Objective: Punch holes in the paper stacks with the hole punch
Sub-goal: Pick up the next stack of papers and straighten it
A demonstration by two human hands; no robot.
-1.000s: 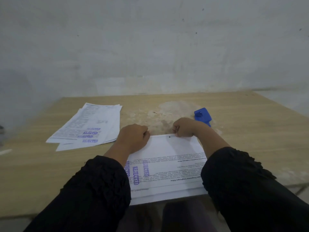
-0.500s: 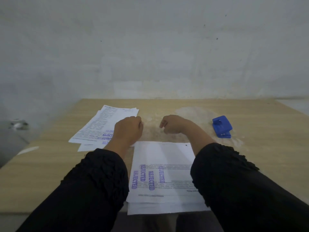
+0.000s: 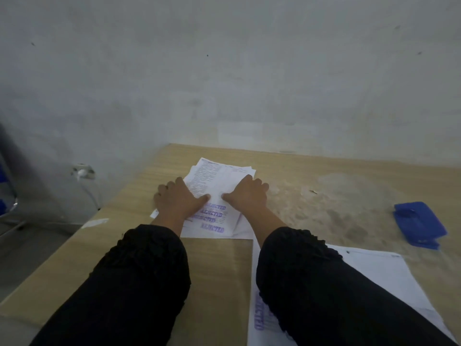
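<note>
A loose stack of printed sheets (image 3: 219, 178) with purple stamps lies at the far left of the wooden table (image 3: 217, 270). My left hand (image 3: 178, 199) lies flat on its left edge and my right hand (image 3: 245, 194) lies flat on its right side, fingers spread, thumbs almost meeting. A second paper stack (image 3: 384, 273) with a punched hole near its top edge lies at the near right, partly under my right sleeve. The blue hole punch (image 3: 419, 224) sits alone at the right, well away from both hands.
A grey wall stands just behind the table. The table's left edge runs diagonally past my left arm; a small white scrap (image 3: 94, 223) lies near it. A chair frame (image 3: 10, 208) and a wall socket (image 3: 83, 171) are off the table at the left.
Both hands left the near stack and moved left onto the far stack, opening flat on it. The view swung left, so the near stack and punch now appear at the right.
</note>
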